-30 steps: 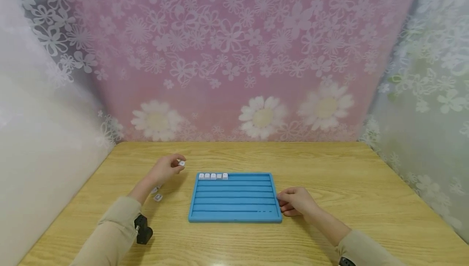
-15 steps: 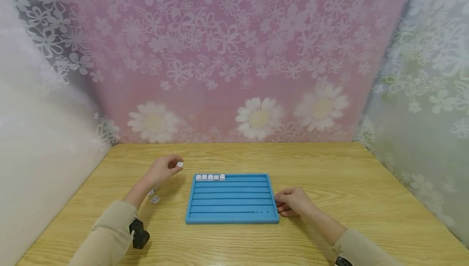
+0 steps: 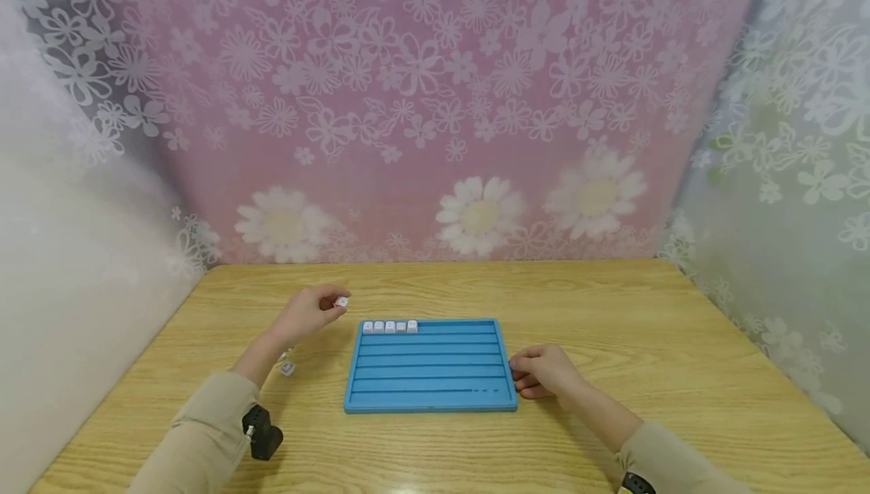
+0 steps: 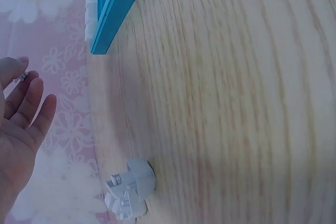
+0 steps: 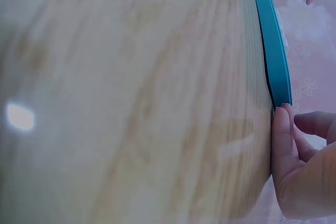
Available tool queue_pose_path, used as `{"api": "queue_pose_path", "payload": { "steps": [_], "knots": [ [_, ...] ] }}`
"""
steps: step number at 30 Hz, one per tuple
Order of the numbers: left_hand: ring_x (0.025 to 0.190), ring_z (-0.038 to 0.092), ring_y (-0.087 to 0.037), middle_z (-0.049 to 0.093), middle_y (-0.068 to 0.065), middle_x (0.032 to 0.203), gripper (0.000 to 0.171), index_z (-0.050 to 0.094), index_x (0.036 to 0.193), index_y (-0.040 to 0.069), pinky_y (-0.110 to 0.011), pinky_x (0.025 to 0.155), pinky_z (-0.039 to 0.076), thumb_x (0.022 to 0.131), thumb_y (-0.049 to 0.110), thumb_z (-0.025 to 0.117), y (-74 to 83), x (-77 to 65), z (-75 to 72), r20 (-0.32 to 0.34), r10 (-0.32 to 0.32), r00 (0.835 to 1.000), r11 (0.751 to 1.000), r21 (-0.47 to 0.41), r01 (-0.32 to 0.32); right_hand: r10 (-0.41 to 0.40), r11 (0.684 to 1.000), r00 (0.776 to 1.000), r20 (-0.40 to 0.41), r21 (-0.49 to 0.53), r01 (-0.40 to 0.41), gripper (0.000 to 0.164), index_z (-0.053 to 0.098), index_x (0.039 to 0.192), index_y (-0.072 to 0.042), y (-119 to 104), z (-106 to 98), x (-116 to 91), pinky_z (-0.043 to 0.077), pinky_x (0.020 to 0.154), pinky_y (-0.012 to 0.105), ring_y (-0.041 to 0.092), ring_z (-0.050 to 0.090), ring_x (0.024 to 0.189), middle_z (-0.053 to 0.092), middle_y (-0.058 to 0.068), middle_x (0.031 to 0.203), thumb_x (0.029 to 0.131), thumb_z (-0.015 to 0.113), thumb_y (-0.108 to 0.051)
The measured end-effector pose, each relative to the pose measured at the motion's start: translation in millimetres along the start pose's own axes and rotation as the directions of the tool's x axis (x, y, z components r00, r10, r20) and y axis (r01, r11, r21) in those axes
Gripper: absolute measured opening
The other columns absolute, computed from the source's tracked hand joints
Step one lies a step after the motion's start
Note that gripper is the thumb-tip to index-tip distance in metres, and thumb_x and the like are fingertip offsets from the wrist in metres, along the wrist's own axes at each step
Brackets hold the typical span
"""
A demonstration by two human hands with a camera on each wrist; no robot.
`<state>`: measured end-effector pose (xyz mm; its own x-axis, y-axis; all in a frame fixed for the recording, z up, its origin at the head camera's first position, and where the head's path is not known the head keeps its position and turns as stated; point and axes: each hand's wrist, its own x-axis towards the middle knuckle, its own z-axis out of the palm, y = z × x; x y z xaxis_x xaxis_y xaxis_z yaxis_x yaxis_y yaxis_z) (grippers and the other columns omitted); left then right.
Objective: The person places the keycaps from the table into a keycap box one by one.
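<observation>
My left hand (image 3: 307, 314) pinches a white keycap (image 3: 342, 302) between thumb and fingers, above the table and left of the blue tray's (image 3: 428, 408) back corner. In the left wrist view the keycap shows only as a small pale bit at the fingertips. Several white keycaps (image 3: 390, 327) stand side by side in the tray's back row, at its left end. My right hand (image 3: 552, 373) lies beside the tray's right edge. In the right wrist view its fingertips touch the tray's side wall (image 5: 275, 56), the thumb apart from it.
Loose keycaps (image 3: 288, 368) lie on the wooden table (image 3: 421, 456) below my left forearm, partly hidden by it in the head view. They sit clustered, stems showing, in the left wrist view. A floral backdrop (image 3: 421, 101) stands behind the table.
My left hand, with the keycap, has moved slightly right, nearer the tray's back left corner. The right hand stays at the tray's edge. The head view has shifted a little.
</observation>
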<state>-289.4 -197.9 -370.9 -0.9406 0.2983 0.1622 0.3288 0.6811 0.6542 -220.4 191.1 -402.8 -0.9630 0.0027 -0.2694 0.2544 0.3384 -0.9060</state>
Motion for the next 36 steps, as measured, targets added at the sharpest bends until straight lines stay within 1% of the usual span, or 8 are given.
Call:
{"api": "queue_pose_path", "payload": {
  "steps": [3,9,11,17,25,28,32,36],
  "knots": [
    [0.081,0.052,-0.019,0.060,-0.006,0.095,0.031,0.058,0.121,0.001,-0.031,0.066,0.046,0.092,0.012,0.058,4.3,1.0,0.5,0.003,0.001,1.000,1.000,-0.018,-0.001,0.003,1.000,1.000,0.003,0.003,-0.003,0.019,0.063,0.101,0.009,-1,-1,0,0.053,0.054,0.028,0.014,0.060,0.057,0.061,0.010,0.073,0.089,0.055,-0.004],
    [0.082,0.054,-0.018,0.061,-0.006,0.096,0.028,0.060,0.119,0.001,-0.031,0.066,0.047,0.092,0.011,0.058,10.4,2.0,2.6,-0.004,0.046,0.999,0.999,-0.019,-0.046,0.001,1.000,1.000,0.010,0.012,-0.001,0.021,0.062,0.103,0.010,-4,-2,1,0.053,0.054,0.028,0.014,0.059,0.058,0.061,0.010,0.074,0.090,0.055,-0.004],
    [0.084,0.056,-0.019,0.061,-0.007,0.099,0.028,0.059,0.119,0.001,-0.031,0.067,0.048,0.092,0.009,0.058,11.2,2.0,4.4,-0.001,0.047,0.999,0.998,-0.031,-0.047,0.001,1.000,1.000,0.011,0.013,-0.001,0.021,0.062,0.103,0.010,-4,-2,1,0.053,0.054,0.028,0.014,0.059,0.057,0.061,0.010,0.074,0.090,0.055,-0.004],
    [0.089,0.061,-0.024,0.060,-0.019,0.108,0.029,0.056,0.120,-0.002,-0.035,0.075,0.051,0.092,0.002,0.055,16.1,2.3,11.4,0.037,0.004,0.999,0.985,-0.172,0.002,0.004,1.000,1.000,0.017,0.008,-0.004,0.020,0.062,0.102,0.010,-3,-2,2,0.053,0.054,0.028,0.014,0.059,0.057,0.061,0.010,0.074,0.090,0.055,-0.003],
    [0.093,0.060,-0.028,0.057,-0.022,0.110,0.030,0.055,0.121,-0.005,-0.044,0.086,0.047,0.092,0.000,0.053,21.2,2.9,20.4,0.087,-0.056,0.995,0.945,-0.316,0.081,0.008,1.000,1.000,0.022,0.014,-0.008,0.018,0.064,0.099,0.009,0,0,2,0.053,0.054,0.028,0.013,0.059,0.057,0.061,0.009,0.073,0.090,0.054,-0.003],
    [0.091,0.060,-0.028,0.056,-0.022,0.109,0.029,0.056,0.120,-0.003,-0.047,0.085,0.046,0.092,0.001,0.054,23.2,1.7,22.1,0.090,-0.049,0.995,0.939,-0.337,0.077,0.006,1.000,1.000,0.027,0.020,-0.007,0.018,0.063,0.100,0.009,2,0,2,0.053,0.055,0.028,0.013,0.059,0.057,0.061,0.009,0.073,0.090,0.055,-0.003],
    [0.089,0.059,-0.031,0.059,-0.020,0.101,0.029,0.058,0.120,0.000,-0.049,0.081,0.047,0.091,0.003,0.055,25.7,1.2,24.6,0.093,-0.026,0.995,0.941,-0.334,0.055,0.003,1.000,1.000,0.020,0.017,-0.003,0.020,0.063,0.101,0.009,2,0,2,0.053,0.055,0.028,0.014,0.060,0.058,0.061,0.009,0.073,0.090,0.054,-0.005],
    [0.085,0.058,-0.033,0.061,-0.018,0.096,0.033,0.058,0.122,0.000,-0.047,0.076,0.047,0.090,0.005,0.056,28.2,1.6,28.9,0.092,-0.014,0.996,0.940,-0.339,0.045,0.002,1.000,1.000,0.015,0.018,-0.002,0.022,0.063,0.103,0.010,2,-1,3,0.053,0.055,0.028,0.014,0.060,0.058,0.061,0.009,0.074,0.091,0.053,-0.006]
  ]
}}
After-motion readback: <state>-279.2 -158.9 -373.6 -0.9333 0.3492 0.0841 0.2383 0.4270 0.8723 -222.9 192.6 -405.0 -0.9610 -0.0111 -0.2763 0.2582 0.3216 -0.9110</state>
